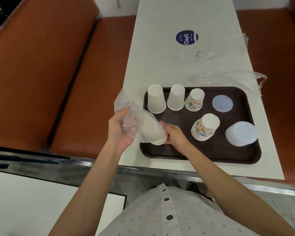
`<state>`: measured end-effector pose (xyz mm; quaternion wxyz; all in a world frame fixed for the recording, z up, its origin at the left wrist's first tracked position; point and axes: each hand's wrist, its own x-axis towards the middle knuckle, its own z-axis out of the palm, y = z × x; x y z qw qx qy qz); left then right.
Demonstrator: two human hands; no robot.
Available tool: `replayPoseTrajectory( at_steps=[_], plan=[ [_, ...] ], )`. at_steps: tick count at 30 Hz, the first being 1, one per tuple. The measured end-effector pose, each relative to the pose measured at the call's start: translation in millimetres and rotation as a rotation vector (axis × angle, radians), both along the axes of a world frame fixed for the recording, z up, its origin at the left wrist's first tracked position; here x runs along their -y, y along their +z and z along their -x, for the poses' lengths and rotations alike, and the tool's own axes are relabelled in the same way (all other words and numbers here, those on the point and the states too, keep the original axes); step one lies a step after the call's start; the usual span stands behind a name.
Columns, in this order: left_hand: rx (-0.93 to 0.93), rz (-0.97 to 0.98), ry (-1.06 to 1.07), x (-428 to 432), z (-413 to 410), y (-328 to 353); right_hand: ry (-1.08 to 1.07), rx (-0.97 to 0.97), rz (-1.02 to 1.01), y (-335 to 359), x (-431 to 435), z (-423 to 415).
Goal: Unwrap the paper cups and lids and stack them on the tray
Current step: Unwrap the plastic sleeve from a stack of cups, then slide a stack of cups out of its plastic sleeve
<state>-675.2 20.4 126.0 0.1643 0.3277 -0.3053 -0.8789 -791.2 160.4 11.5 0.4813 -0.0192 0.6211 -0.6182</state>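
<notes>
Plastic sleeve (126, 106) gripped by left hand (119, 130), right hand (175, 135) gripping its white cups (158, 141), blue "ClayG" sticker (186, 37)

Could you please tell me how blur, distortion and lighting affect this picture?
Head view: wide-angle stretch splays the table edges and lengthens the forearms. Head view: soft, even light, with only faint shadows on the tray. Head view: the wrapper gripped by the left hand, and the cup stack held by the right hand, look slightly soft. Head view: empty wrappers nearly vanish against white.
</notes>
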Motion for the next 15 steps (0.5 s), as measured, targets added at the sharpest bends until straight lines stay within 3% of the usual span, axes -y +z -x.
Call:
replayPoseTrajectory(
  at_steps=[3,5,10,15],
  plan=[
    [-0.011,-0.025,-0.022,3,-1,-6,0.19,-0.621,-0.228,6,-6,4],
    [-0.007,-0.055,-0.036,2,2,-6,0.301,-0.861,-0.366,9,-10,3],
    [-0.082,-0.088,-0.126,-8,13,-2,0.385,-0.851,-0.394,20,-15,-2],
    [-0.104,0.026,-0.212,-5,13,16,0.396,-0.998,-0.381,65,-31,2]
  ],
)
